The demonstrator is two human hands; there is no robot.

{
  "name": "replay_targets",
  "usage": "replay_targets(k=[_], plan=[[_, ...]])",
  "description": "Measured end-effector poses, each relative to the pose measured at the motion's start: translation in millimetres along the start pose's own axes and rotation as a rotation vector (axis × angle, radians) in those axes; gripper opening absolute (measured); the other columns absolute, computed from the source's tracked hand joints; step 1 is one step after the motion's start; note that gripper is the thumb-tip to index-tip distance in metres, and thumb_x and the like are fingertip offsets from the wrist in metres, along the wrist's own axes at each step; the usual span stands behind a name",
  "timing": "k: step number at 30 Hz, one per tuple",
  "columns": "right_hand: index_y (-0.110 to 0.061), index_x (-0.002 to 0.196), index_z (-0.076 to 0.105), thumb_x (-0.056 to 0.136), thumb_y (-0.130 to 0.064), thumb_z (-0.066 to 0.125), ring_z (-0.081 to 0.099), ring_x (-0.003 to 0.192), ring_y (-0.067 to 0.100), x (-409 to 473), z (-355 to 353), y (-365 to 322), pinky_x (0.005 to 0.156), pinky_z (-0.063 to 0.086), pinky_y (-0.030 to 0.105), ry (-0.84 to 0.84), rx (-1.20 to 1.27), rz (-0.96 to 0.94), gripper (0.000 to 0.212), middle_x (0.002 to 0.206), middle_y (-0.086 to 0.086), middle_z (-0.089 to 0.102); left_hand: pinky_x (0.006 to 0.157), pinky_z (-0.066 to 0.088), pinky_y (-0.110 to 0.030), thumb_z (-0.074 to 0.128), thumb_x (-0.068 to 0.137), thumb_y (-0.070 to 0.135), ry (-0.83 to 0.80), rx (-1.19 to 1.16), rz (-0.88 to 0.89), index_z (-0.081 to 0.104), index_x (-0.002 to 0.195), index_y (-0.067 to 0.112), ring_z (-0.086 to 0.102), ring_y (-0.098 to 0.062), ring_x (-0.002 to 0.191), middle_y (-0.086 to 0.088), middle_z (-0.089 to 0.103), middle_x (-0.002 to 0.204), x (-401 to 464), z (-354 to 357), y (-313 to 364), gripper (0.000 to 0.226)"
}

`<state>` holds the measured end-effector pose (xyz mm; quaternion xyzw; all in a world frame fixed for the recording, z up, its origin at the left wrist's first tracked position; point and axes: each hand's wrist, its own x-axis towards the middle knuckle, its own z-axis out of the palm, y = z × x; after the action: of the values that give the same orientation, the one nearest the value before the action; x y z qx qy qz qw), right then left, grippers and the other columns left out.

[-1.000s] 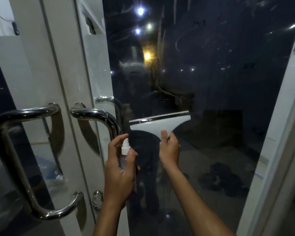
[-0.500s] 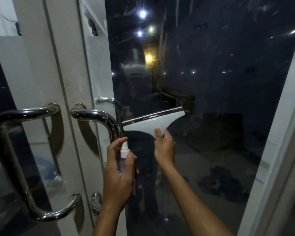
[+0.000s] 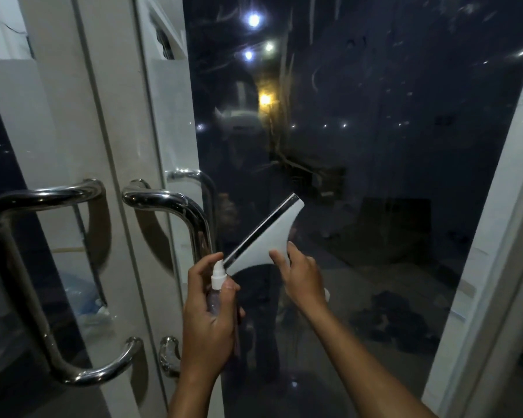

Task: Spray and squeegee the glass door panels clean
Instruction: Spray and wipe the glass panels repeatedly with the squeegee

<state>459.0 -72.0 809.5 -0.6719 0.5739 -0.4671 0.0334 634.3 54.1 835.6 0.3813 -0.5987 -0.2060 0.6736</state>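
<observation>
Head view: left hand (image 3: pixel 207 309) grips half-hidden spray bottle (image 3: pixel 217 285); right hand (image 3: pixel 301 276) grips tilted squeegee (image 3: pixel 266 236), handle hidden.

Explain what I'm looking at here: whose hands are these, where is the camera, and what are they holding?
There is no robot: the single camera sits on a person's head, looking forward and down at their own bare hands. The left hand grips a small clear spray bottle with a white nozzle. The right hand holds a white squeegee by its handle, blade tilted, its higher end to the right, in front of the dark glass panel. Streaks and light reflections show on the glass. To the left are the white door frame and curved chrome handles.
</observation>
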Motion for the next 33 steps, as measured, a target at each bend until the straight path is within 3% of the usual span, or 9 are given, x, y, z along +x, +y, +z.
replay_targets(k=[2,4,6,8,14,20,29,33], plan=[[-0.024,0.119,0.059,0.093,-0.07,0.039,0.064,0.097,0.041,2,-18,22,0.072,0.047,0.044,-0.033,-0.149,0.004,0.057,0.101,0.017,0.072,0.06,0.058,-0.052,0.052,0.099,0.04,0.002,0.019,0.002,0.05,0.123,0.048,0.064,-0.022,0.063,0.003,0.065,0.086,-2,2,-1,0.025],[-0.023,0.108,0.058,0.095,-0.062,0.044,0.064,0.095,0.042,-2,-47,47,0.069,0.043,0.043,-0.038,-0.234,0.016,0.043,0.098,0.017,0.071,0.061,0.058,-0.051,0.051,0.098,0.038,-0.003,0.033,0.012,0.05,0.124,0.047,0.065,-0.022,0.063,0.003,0.065,0.086,-2,3,-2,0.027],[-0.022,0.102,0.055,0.093,-0.065,0.038,0.065,0.092,0.04,-3,-70,60,0.067,0.042,0.041,-0.027,-0.305,-0.005,0.047,0.094,0.014,0.071,0.062,0.058,-0.052,0.054,0.095,0.035,0.004,0.021,0.012,0.05,0.125,0.045,0.064,-0.023,0.065,0.002,0.064,0.087,0,4,-2,0.031],[-0.024,0.109,0.055,0.094,-0.067,0.034,0.065,0.094,0.038,4,-75,52,0.069,0.045,0.041,-0.062,-0.376,-0.045,0.05,0.098,0.011,0.072,0.061,0.058,-0.05,0.056,0.099,0.034,0.005,-0.007,0.016,0.051,0.126,0.043,0.064,-0.024,0.067,0.001,0.064,0.088,2,8,2,0.029],[-0.027,0.103,0.052,0.098,-0.063,0.034,0.064,0.09,0.035,25,-82,8,0.069,0.045,0.041,-0.209,-0.475,-0.211,0.041,0.095,0.009,0.069,0.065,0.058,-0.05,0.054,0.094,0.033,-0.029,0.015,0.047,0.05,0.126,0.047,0.064,-0.019,0.068,0.003,0.064,0.088,8,27,8,0.035],[-0.032,0.107,0.053,0.099,-0.064,0.031,0.064,0.091,0.03,36,-163,60,0.068,0.04,0.037,-0.195,-0.631,-0.092,0.04,0.099,0.008,0.068,0.059,0.057,-0.045,0.054,0.093,0.028,-0.065,-0.045,0.075,0.052,0.125,0.045,0.061,-0.02,0.063,0.002,0.062,0.088,8,44,16,0.036],[-0.031,0.105,0.054,0.1,-0.063,0.03,0.063,0.084,0.028,48,-170,46,0.067,0.035,0.037,-0.204,-0.686,-0.206,0.041,0.085,0.002,0.059,0.06,0.058,-0.046,0.054,0.094,0.029,-0.104,-0.062,0.081,0.05,0.128,0.044,0.063,-0.019,0.065,0.001,0.063,0.089,8,89,30,0.037],[-0.033,0.102,0.053,0.099,-0.063,0.028,0.063,0.085,0.027,59,-205,75,0.067,0.039,0.037,-0.216,-0.653,-0.113,0.039,0.093,0.003,0.065,0.059,0.056,-0.05,0.054,0.094,0.028,-0.126,-0.051,0.119,0.05,0.127,0.045,0.062,-0.02,0.063,0.001,0.064,0.088,17,108,39,0.037]])
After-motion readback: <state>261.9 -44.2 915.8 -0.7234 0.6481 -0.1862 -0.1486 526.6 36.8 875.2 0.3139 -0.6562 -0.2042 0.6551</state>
